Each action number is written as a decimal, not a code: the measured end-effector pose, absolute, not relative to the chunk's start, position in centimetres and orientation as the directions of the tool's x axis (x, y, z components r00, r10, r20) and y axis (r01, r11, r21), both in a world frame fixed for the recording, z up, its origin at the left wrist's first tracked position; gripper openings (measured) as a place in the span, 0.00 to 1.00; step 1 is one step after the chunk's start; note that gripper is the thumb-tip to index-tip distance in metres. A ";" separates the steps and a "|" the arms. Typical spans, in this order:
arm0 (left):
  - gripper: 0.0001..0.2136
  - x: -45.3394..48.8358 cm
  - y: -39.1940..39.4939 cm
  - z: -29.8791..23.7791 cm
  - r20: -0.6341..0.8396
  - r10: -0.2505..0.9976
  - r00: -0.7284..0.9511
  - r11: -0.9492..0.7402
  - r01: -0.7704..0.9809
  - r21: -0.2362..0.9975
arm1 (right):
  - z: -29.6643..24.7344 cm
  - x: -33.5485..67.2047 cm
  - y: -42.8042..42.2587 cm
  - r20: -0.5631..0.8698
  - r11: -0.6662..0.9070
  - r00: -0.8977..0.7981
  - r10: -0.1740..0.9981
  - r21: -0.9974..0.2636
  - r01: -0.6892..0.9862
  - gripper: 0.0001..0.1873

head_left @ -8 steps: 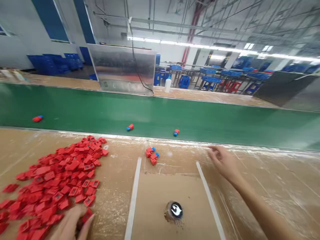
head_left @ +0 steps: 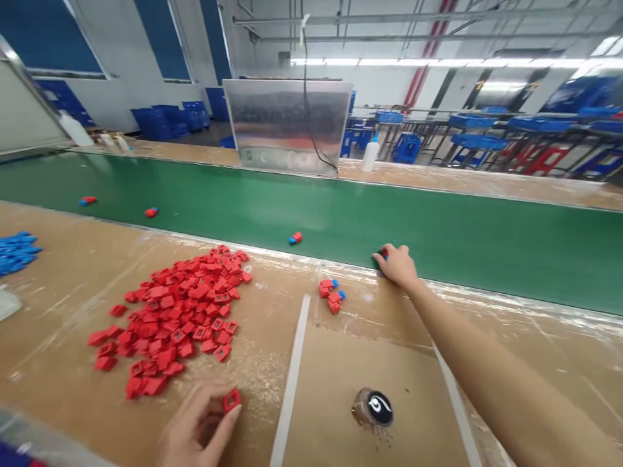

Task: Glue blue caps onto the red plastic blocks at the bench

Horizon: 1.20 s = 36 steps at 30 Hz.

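Note:
My left hand [head_left: 197,425] pinches a square red plastic part [head_left: 232,400] between thumb and fingers, near the lower edge of the red pile [head_left: 180,318]. My right hand [head_left: 396,266] reaches over the near edge of the green conveyor belt [head_left: 438,240]. Its fingers curl over a small red-and-blue part [head_left: 383,253], which is mostly hidden. A few more such parts [head_left: 332,295] lie on the table near the belt. A cardboard sheet [head_left: 379,370] edged with white strips lies between my hands, bearing a round black-and-white capped object [head_left: 374,407].
Other red-and-blue parts [head_left: 295,238] lie on the belt. Blue parts [head_left: 14,251] are heaped at the far left of the film-covered table [head_left: 73,285]. Beyond the belt stand a metal panel [head_left: 287,123], a white bottle [head_left: 370,157], and racks with blue crates.
The view has swung, bringing the blue heap into sight. My left hand has lifted a red part off the pile. My right hand has moved from the table onto the belt edge.

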<state>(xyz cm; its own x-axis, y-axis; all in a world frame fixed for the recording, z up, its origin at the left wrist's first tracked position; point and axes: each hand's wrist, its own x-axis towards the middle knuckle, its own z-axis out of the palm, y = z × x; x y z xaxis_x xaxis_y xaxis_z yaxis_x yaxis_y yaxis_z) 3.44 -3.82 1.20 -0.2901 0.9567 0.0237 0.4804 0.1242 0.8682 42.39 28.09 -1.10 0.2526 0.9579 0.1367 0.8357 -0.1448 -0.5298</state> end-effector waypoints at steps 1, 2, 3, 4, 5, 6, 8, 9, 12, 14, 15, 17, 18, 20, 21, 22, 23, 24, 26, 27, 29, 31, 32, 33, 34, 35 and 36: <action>0.12 3.9 -4.2 1.6 -0.001 0.961 -0.275 0.124 0.432 0.893 | -0.9 42.8 28.0 0.125 -0.162 0.270 0.955 -0.542 0.825 0.13; 0.11 4.3 -4.4 2.1 -0.023 0.968 -0.249 0.122 0.390 0.913 | -0.6 43.5 27.6 0.119 -0.171 0.281 0.952 -0.556 0.814 0.12; 0.11 4.7 -4.5 2.4 -0.048 0.974 -0.224 0.125 0.345 0.930 | -0.3 44.3 27.0 0.119 -0.167 0.282 0.952 -0.572 0.803 0.11; 0.12 5.2 -4.6 2.7 -0.078 0.977 -0.198 0.136 0.295 0.946 | 0.0 45.2 26.1 0.122 -0.153 0.276 0.953 -0.592 0.792 0.10; 0.13 5.7 -4.6 2.9 -0.115 0.978 -0.172 0.155 0.243 0.958 | 0.4 46.1 25.1 0.128 -0.129 0.260 0.957 -0.615 0.778 0.11; 0.14 6.3 -4.5 3.1 -0.152 0.978 -0.145 0.178 0.191 0.965 | 0.7 46.9 23.8 0.136 -0.101 0.242 0.961 -0.642 0.760 0.12; 0.16 7.8 -4.3 3.1 -0.210 0.976 -0.066 0.215 0.092 0.972 | 1.5 48.1 20.5 0.151 -0.047 0.211 0.966 -0.697 0.715 0.19; 0.17 8.7 -4.2 3.0 -0.227 0.974 -0.019 0.227 0.038 0.973 | 1.9 48.5 18.5 0.157 -0.028 0.201 0.967 -0.719 0.694 0.23; 0.20 11.7 -3.8 2.4 -0.251 0.962 0.112 0.266 -0.148 0.953 | 3.2 48.9 11.7 0.114 0.007 0.141 0.983 -0.801 0.598 0.29; 0.22 13.6 -3.8 1.8 -0.268 0.949 0.164 0.303 -0.247 0.920 | 4.1 48.5 7.2 0.051 0.015 0.055 0.997 -0.857 0.514 0.27; 0.22 14.3 -3.8 1.5 -0.277 0.944 0.178 0.318 -0.277 0.907 | 4.5 48.1 5.1 0.036 0.020 0.022 0.999 -0.870 0.492 0.25; 0.21 15.4 -3.9 1.0 -0.284 0.942 0.181 0.328 -0.304 0.894 | 5.2 47.1 1.7 0.045 0.049 -0.020 0.999 -0.872 0.487 0.22; 0.21 15.6 -3.9 0.7 -0.283 0.943 0.176 0.326 -0.308 0.894 | 5.4 46.5 0.4 0.063 0.075 -0.040 0.997 -0.861 0.502 0.21; 0.20 15.8 -4.2 0.4 -0.273 0.947 0.170 0.314 -0.304 0.899 | 5.9 45.2 -1.4 0.106 0.142 -0.098 0.990 -0.817 0.558 0.18; 0.20 15.8 -4.4 0.3 -0.261 0.950 0.171 0.303 -0.301 0.904 | 6.1 44.5 -2.0 0.128 0.182 -0.133 0.983 -0.786 0.591 0.17; 0.19 15.7 -4.6 0.2 -0.245 0.954 0.172 0.287 -0.295 0.911 | 6.2 43.8 -2.3 0.151 0.224 -0.170 0.974 -0.752 0.620 0.15; 0.19 15.6 -4.8 0.1 -0.225 0.959 0.172 0.268 -0.288 0.919 | 6.4 43.1 -2.4 0.174 0.267 -0.206 0.963 -0.717 0.643 0.15; 0.18 15.5 -5.1 0.0 -0.202 0.965 0.169 0.244 -0.284 0.927 | 6.5 42.5 -2.5 0.196 0.310 -0.243 0.950 -0.685 0.660 0.14; 0.17 15.4 -5.4 0.0 -0.165 0.973 0.161 0.206 -0.284 0.936 | 6.7 41.4 -2.3 0.220 0.378 -0.310 0.925 -0.618 0.689 0.13; 0.17 15.4 -5.6 0.0 -0.155 0.975 0.159 0.196 -0.289 0.937 | 6.8 41.0 -2.2 0.221 0.401 -0.337 0.915 -0.585 0.705 0.13; 0.17 15.4 -5.7 0.1 -0.146 0.976 0.162 0.189 -0.289 0.939 | 6.9 40.4 -1.9 0.206 0.423 -0.372 0.905 -0.526 0.738 0.13; 0.16 15.4 -5.8 0.1 -0.142 0.976 0.166 0.183 -0.271 0.945 | 6.9 40.1 -1.7 0.191 0.429 -0.387 0.902 -0.489 0.759 0.11; 0.16 15.4 -5.8 0.1 -0.140 0.976 0.166 0.181 -0.261 0.948 | 6.9 40.0 -1.6 0.189 0.434 -0.394 0.900 -0.479 0.763 0.10; 0.16 15.4 -5.8 0.1 -0.140 0.976 0.167 0.180 -0.253 0.950 | 6.9 39.9 -1.6 0.189 0.442 -0.402 0.896 -0.470 0.764 0.09; 0.16 15.4 -5.8 0.1 -0.141 0.976 0.166 0.180 -0.249 0.951 | 7.0 39.8 -1.5 0.194 0.452 -0.411 0.891 -0.463 0.762 0.09; 0.16 15.4 -5.8 0.2 -0.143 0.975 0.169 0.182 -0.247 0.952 | 7.0 39.8 -1.5 0.202 0.465 -0.420 0.885 -0.457 0.759 0.09; 0.16 15.4 -5.8 0.2 -0.144 0.974 0.172 0.184 -0.246 0.952 | 7.1 39.7 -1.5 0.210 0.477 -0.429 0.878 -0.450 0.755 0.10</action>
<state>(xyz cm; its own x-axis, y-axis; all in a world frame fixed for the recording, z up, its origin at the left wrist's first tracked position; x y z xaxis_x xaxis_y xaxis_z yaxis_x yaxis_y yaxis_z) 15.40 -5.79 0.22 0.1725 0.9745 -0.1438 -0.2464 0.1840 0.9515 39.70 -1.49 7.07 -0.4291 0.8784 0.2105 0.7553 0.4767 -0.4499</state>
